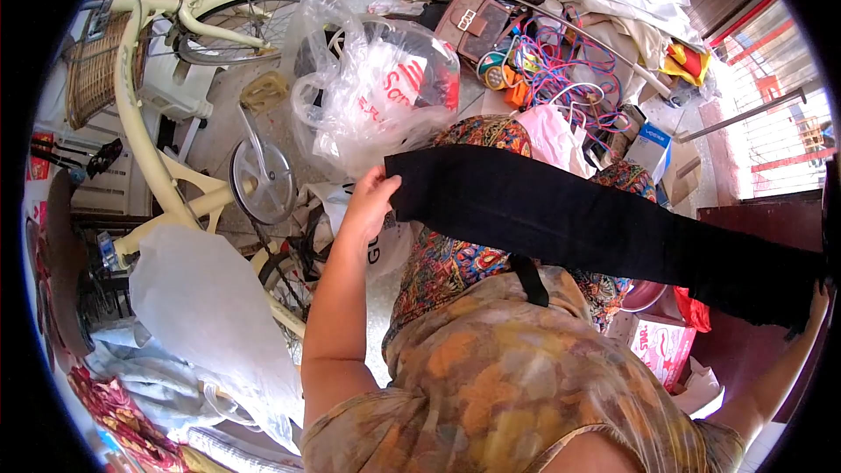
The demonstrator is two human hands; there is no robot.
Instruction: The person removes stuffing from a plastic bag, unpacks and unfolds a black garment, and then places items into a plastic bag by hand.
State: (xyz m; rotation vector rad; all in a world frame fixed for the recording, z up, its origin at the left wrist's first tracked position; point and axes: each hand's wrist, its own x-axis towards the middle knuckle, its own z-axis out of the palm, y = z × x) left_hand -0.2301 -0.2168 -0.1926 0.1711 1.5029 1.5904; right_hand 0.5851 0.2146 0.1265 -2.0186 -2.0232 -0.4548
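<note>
A long black cloth (pixel 552 210), shaped like a folded trouser leg, is stretched across my lap from left to right. At its left end, my left hand (pixel 377 199) pinches the corner between thumb and fingers. Out at the far right edge of the view, my right hand (pixel 816 305) grips the other end, its fingers partly hidden by the cloth. Beneath the cloth, my patterned trousers (pixel 447 267) show on both sides. A short black strap (pixel 529 280) hangs below its middle.
A cream bicycle (pixel 140 114) stands at left, near a hanging pale plastic bag (pixel 206 307). Ahead lie a clear plastic bag (pixel 368 96), a brown handbag (pixel 473 22) and tangled colored cords (pixel 569 70). A pink-and-white box (pixel 661 346) sits at lower right, beside a dark red panel (pixel 762 368).
</note>
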